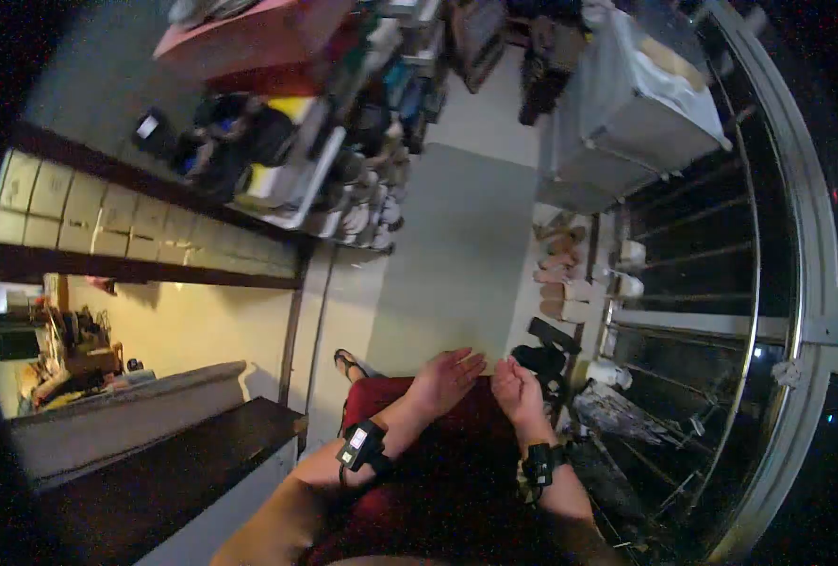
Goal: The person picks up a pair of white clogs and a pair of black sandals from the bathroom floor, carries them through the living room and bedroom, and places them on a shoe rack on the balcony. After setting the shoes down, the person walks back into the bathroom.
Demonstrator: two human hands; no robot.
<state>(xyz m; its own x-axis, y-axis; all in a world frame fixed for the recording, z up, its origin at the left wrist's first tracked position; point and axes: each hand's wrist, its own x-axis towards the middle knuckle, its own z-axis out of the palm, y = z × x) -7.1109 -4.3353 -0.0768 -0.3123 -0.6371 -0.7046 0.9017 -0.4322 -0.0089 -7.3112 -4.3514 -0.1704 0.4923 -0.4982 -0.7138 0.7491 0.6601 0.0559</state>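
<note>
My left hand (445, 381) reaches forward at waist height, its fingers stretched out and nothing in it. Close to its right, my right hand (519, 391) is loosely cupped, with no object visible in it. A gap separates the two hands. Each forearm wears a dark strapped device: one on the left (362, 445), one at the right wrist (539, 464). Dark red clothing (390, 391) lies below the hands. A sandalled foot (348, 366) shows on the floor to the left.
A grey mat (466, 245) runs along the narrow walkway. Shelves crowded with shoes (367, 203) line the left, above a lit window opening (192, 340). On the right stand a grey covered cabinet (607, 123), a row of footwear (562, 283) and a metal railing (749, 255).
</note>
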